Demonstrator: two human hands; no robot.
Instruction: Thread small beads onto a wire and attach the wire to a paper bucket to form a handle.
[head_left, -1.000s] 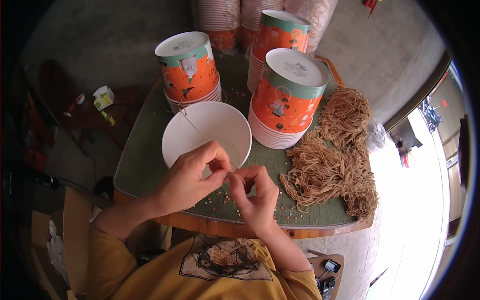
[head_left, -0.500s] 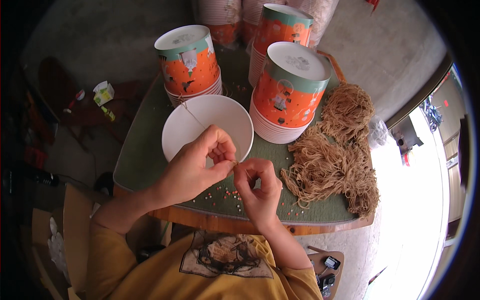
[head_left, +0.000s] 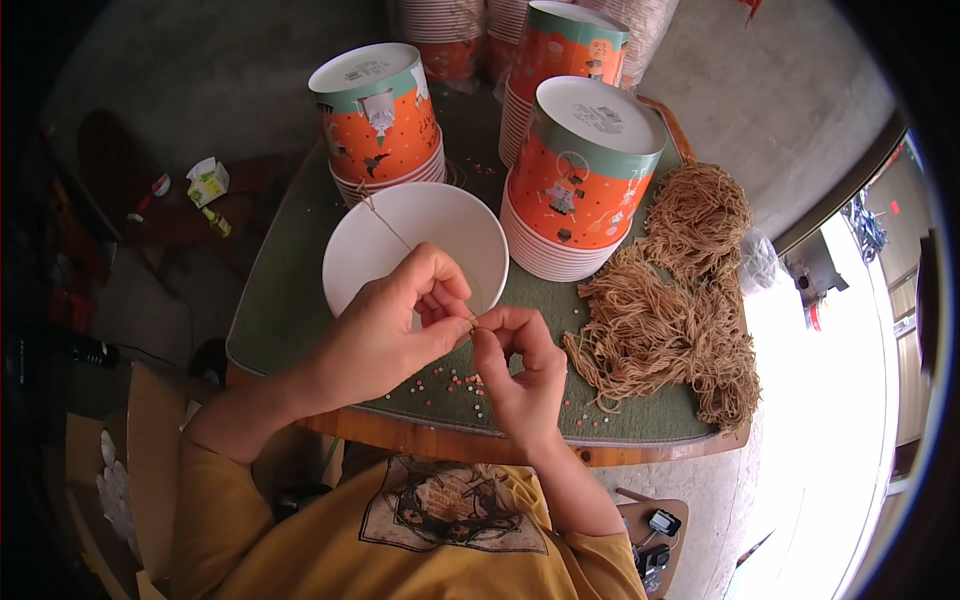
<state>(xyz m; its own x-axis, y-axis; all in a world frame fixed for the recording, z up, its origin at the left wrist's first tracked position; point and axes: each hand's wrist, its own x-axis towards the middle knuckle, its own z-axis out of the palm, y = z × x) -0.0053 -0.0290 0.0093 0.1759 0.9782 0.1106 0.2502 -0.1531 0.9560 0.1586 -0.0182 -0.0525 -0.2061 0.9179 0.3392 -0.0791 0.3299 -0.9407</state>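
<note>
Both hands meet over the near side of a white paper bucket (head_left: 350,245), whose open mouth is tipped toward me. A thin tan twine (head_left: 388,225) runs from the bucket's far rim down to my left hand (head_left: 395,325). Thumb and fingertips of that hand are pinched on it. My right hand (head_left: 522,365) pinches the twine too, just right of the left fingertips. Fine detail of the twine between the fingers is hard to make out. A loose pile of tan twine (head_left: 665,320) lies to the right of my hands.
Stacks of upside-down orange buckets stand behind: one at left (head_left: 375,125), one at right (head_left: 580,180), another farther back (head_left: 570,50). Small orange and white dots (head_left: 455,380) lie scattered on the green tabletop (head_left: 280,310). A cardboard box (head_left: 155,470) sits at lower left.
My right fingers have straightened a little and shifted slightly right and up, still pinching beside the left fingertips. The left hand keeps nearly the same place.
</note>
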